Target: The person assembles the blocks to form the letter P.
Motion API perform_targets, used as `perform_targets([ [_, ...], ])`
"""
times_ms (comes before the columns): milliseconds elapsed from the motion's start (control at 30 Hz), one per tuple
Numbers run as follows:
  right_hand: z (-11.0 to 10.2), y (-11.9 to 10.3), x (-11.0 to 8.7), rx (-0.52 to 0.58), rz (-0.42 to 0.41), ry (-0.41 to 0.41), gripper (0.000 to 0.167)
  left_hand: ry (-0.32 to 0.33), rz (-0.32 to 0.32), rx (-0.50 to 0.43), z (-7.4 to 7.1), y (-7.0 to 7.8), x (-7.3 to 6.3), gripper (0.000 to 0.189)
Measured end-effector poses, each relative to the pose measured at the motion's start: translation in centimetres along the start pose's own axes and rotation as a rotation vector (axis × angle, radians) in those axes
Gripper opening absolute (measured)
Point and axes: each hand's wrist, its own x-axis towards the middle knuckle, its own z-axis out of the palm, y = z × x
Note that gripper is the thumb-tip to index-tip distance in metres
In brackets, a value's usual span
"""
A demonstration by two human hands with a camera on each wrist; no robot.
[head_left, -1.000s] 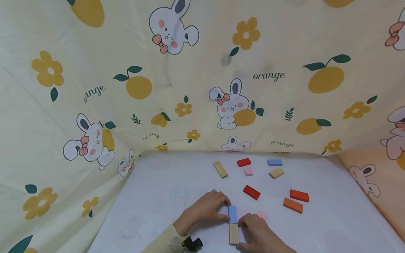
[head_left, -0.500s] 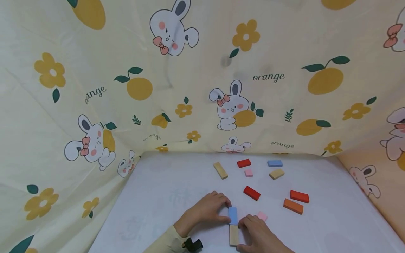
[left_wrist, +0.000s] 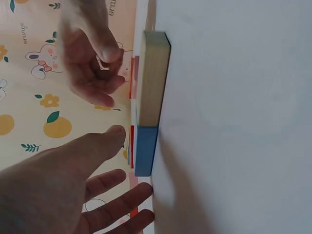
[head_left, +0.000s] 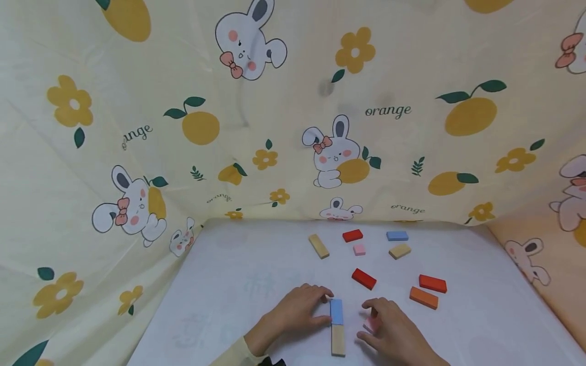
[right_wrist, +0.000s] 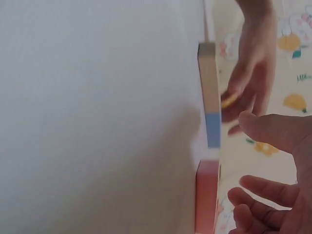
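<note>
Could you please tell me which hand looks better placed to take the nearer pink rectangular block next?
Probably the right hand, which is open beside the nearer pink rectangular block; the left hand sits farther away, across the blue rectangular block.

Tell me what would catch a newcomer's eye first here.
Probably the cloth printed with rabbits and oranges, hanging behind the white table. Next, a blue block and a beige block lie end to end between the left hand and the right hand, which partly hides a pink block in the head view.
</note>
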Motion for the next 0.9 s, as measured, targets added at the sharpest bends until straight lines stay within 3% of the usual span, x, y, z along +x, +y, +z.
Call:
perform_targets([
  [333, -0.5, 2.7, 1.0, 0.002, 0.108, 0.025, 0.092, 0.011, -0.018, -0.029, 0.5, 0.8, -1.8, 0.061],
  [667, -0.4, 3.7, 0.9, 0.019, 0.129, -0.01, 0.092, 0.012, -0.055, 0.035, 1.2, 1.6, -2.0, 0.068],
  [900, -0.5, 3.6, 0.8, 0.016, 0.138, -0.034, 0.091, 0.024, -0.032, 0.073, 1.1, 1.8, -2.2, 0.071],
])
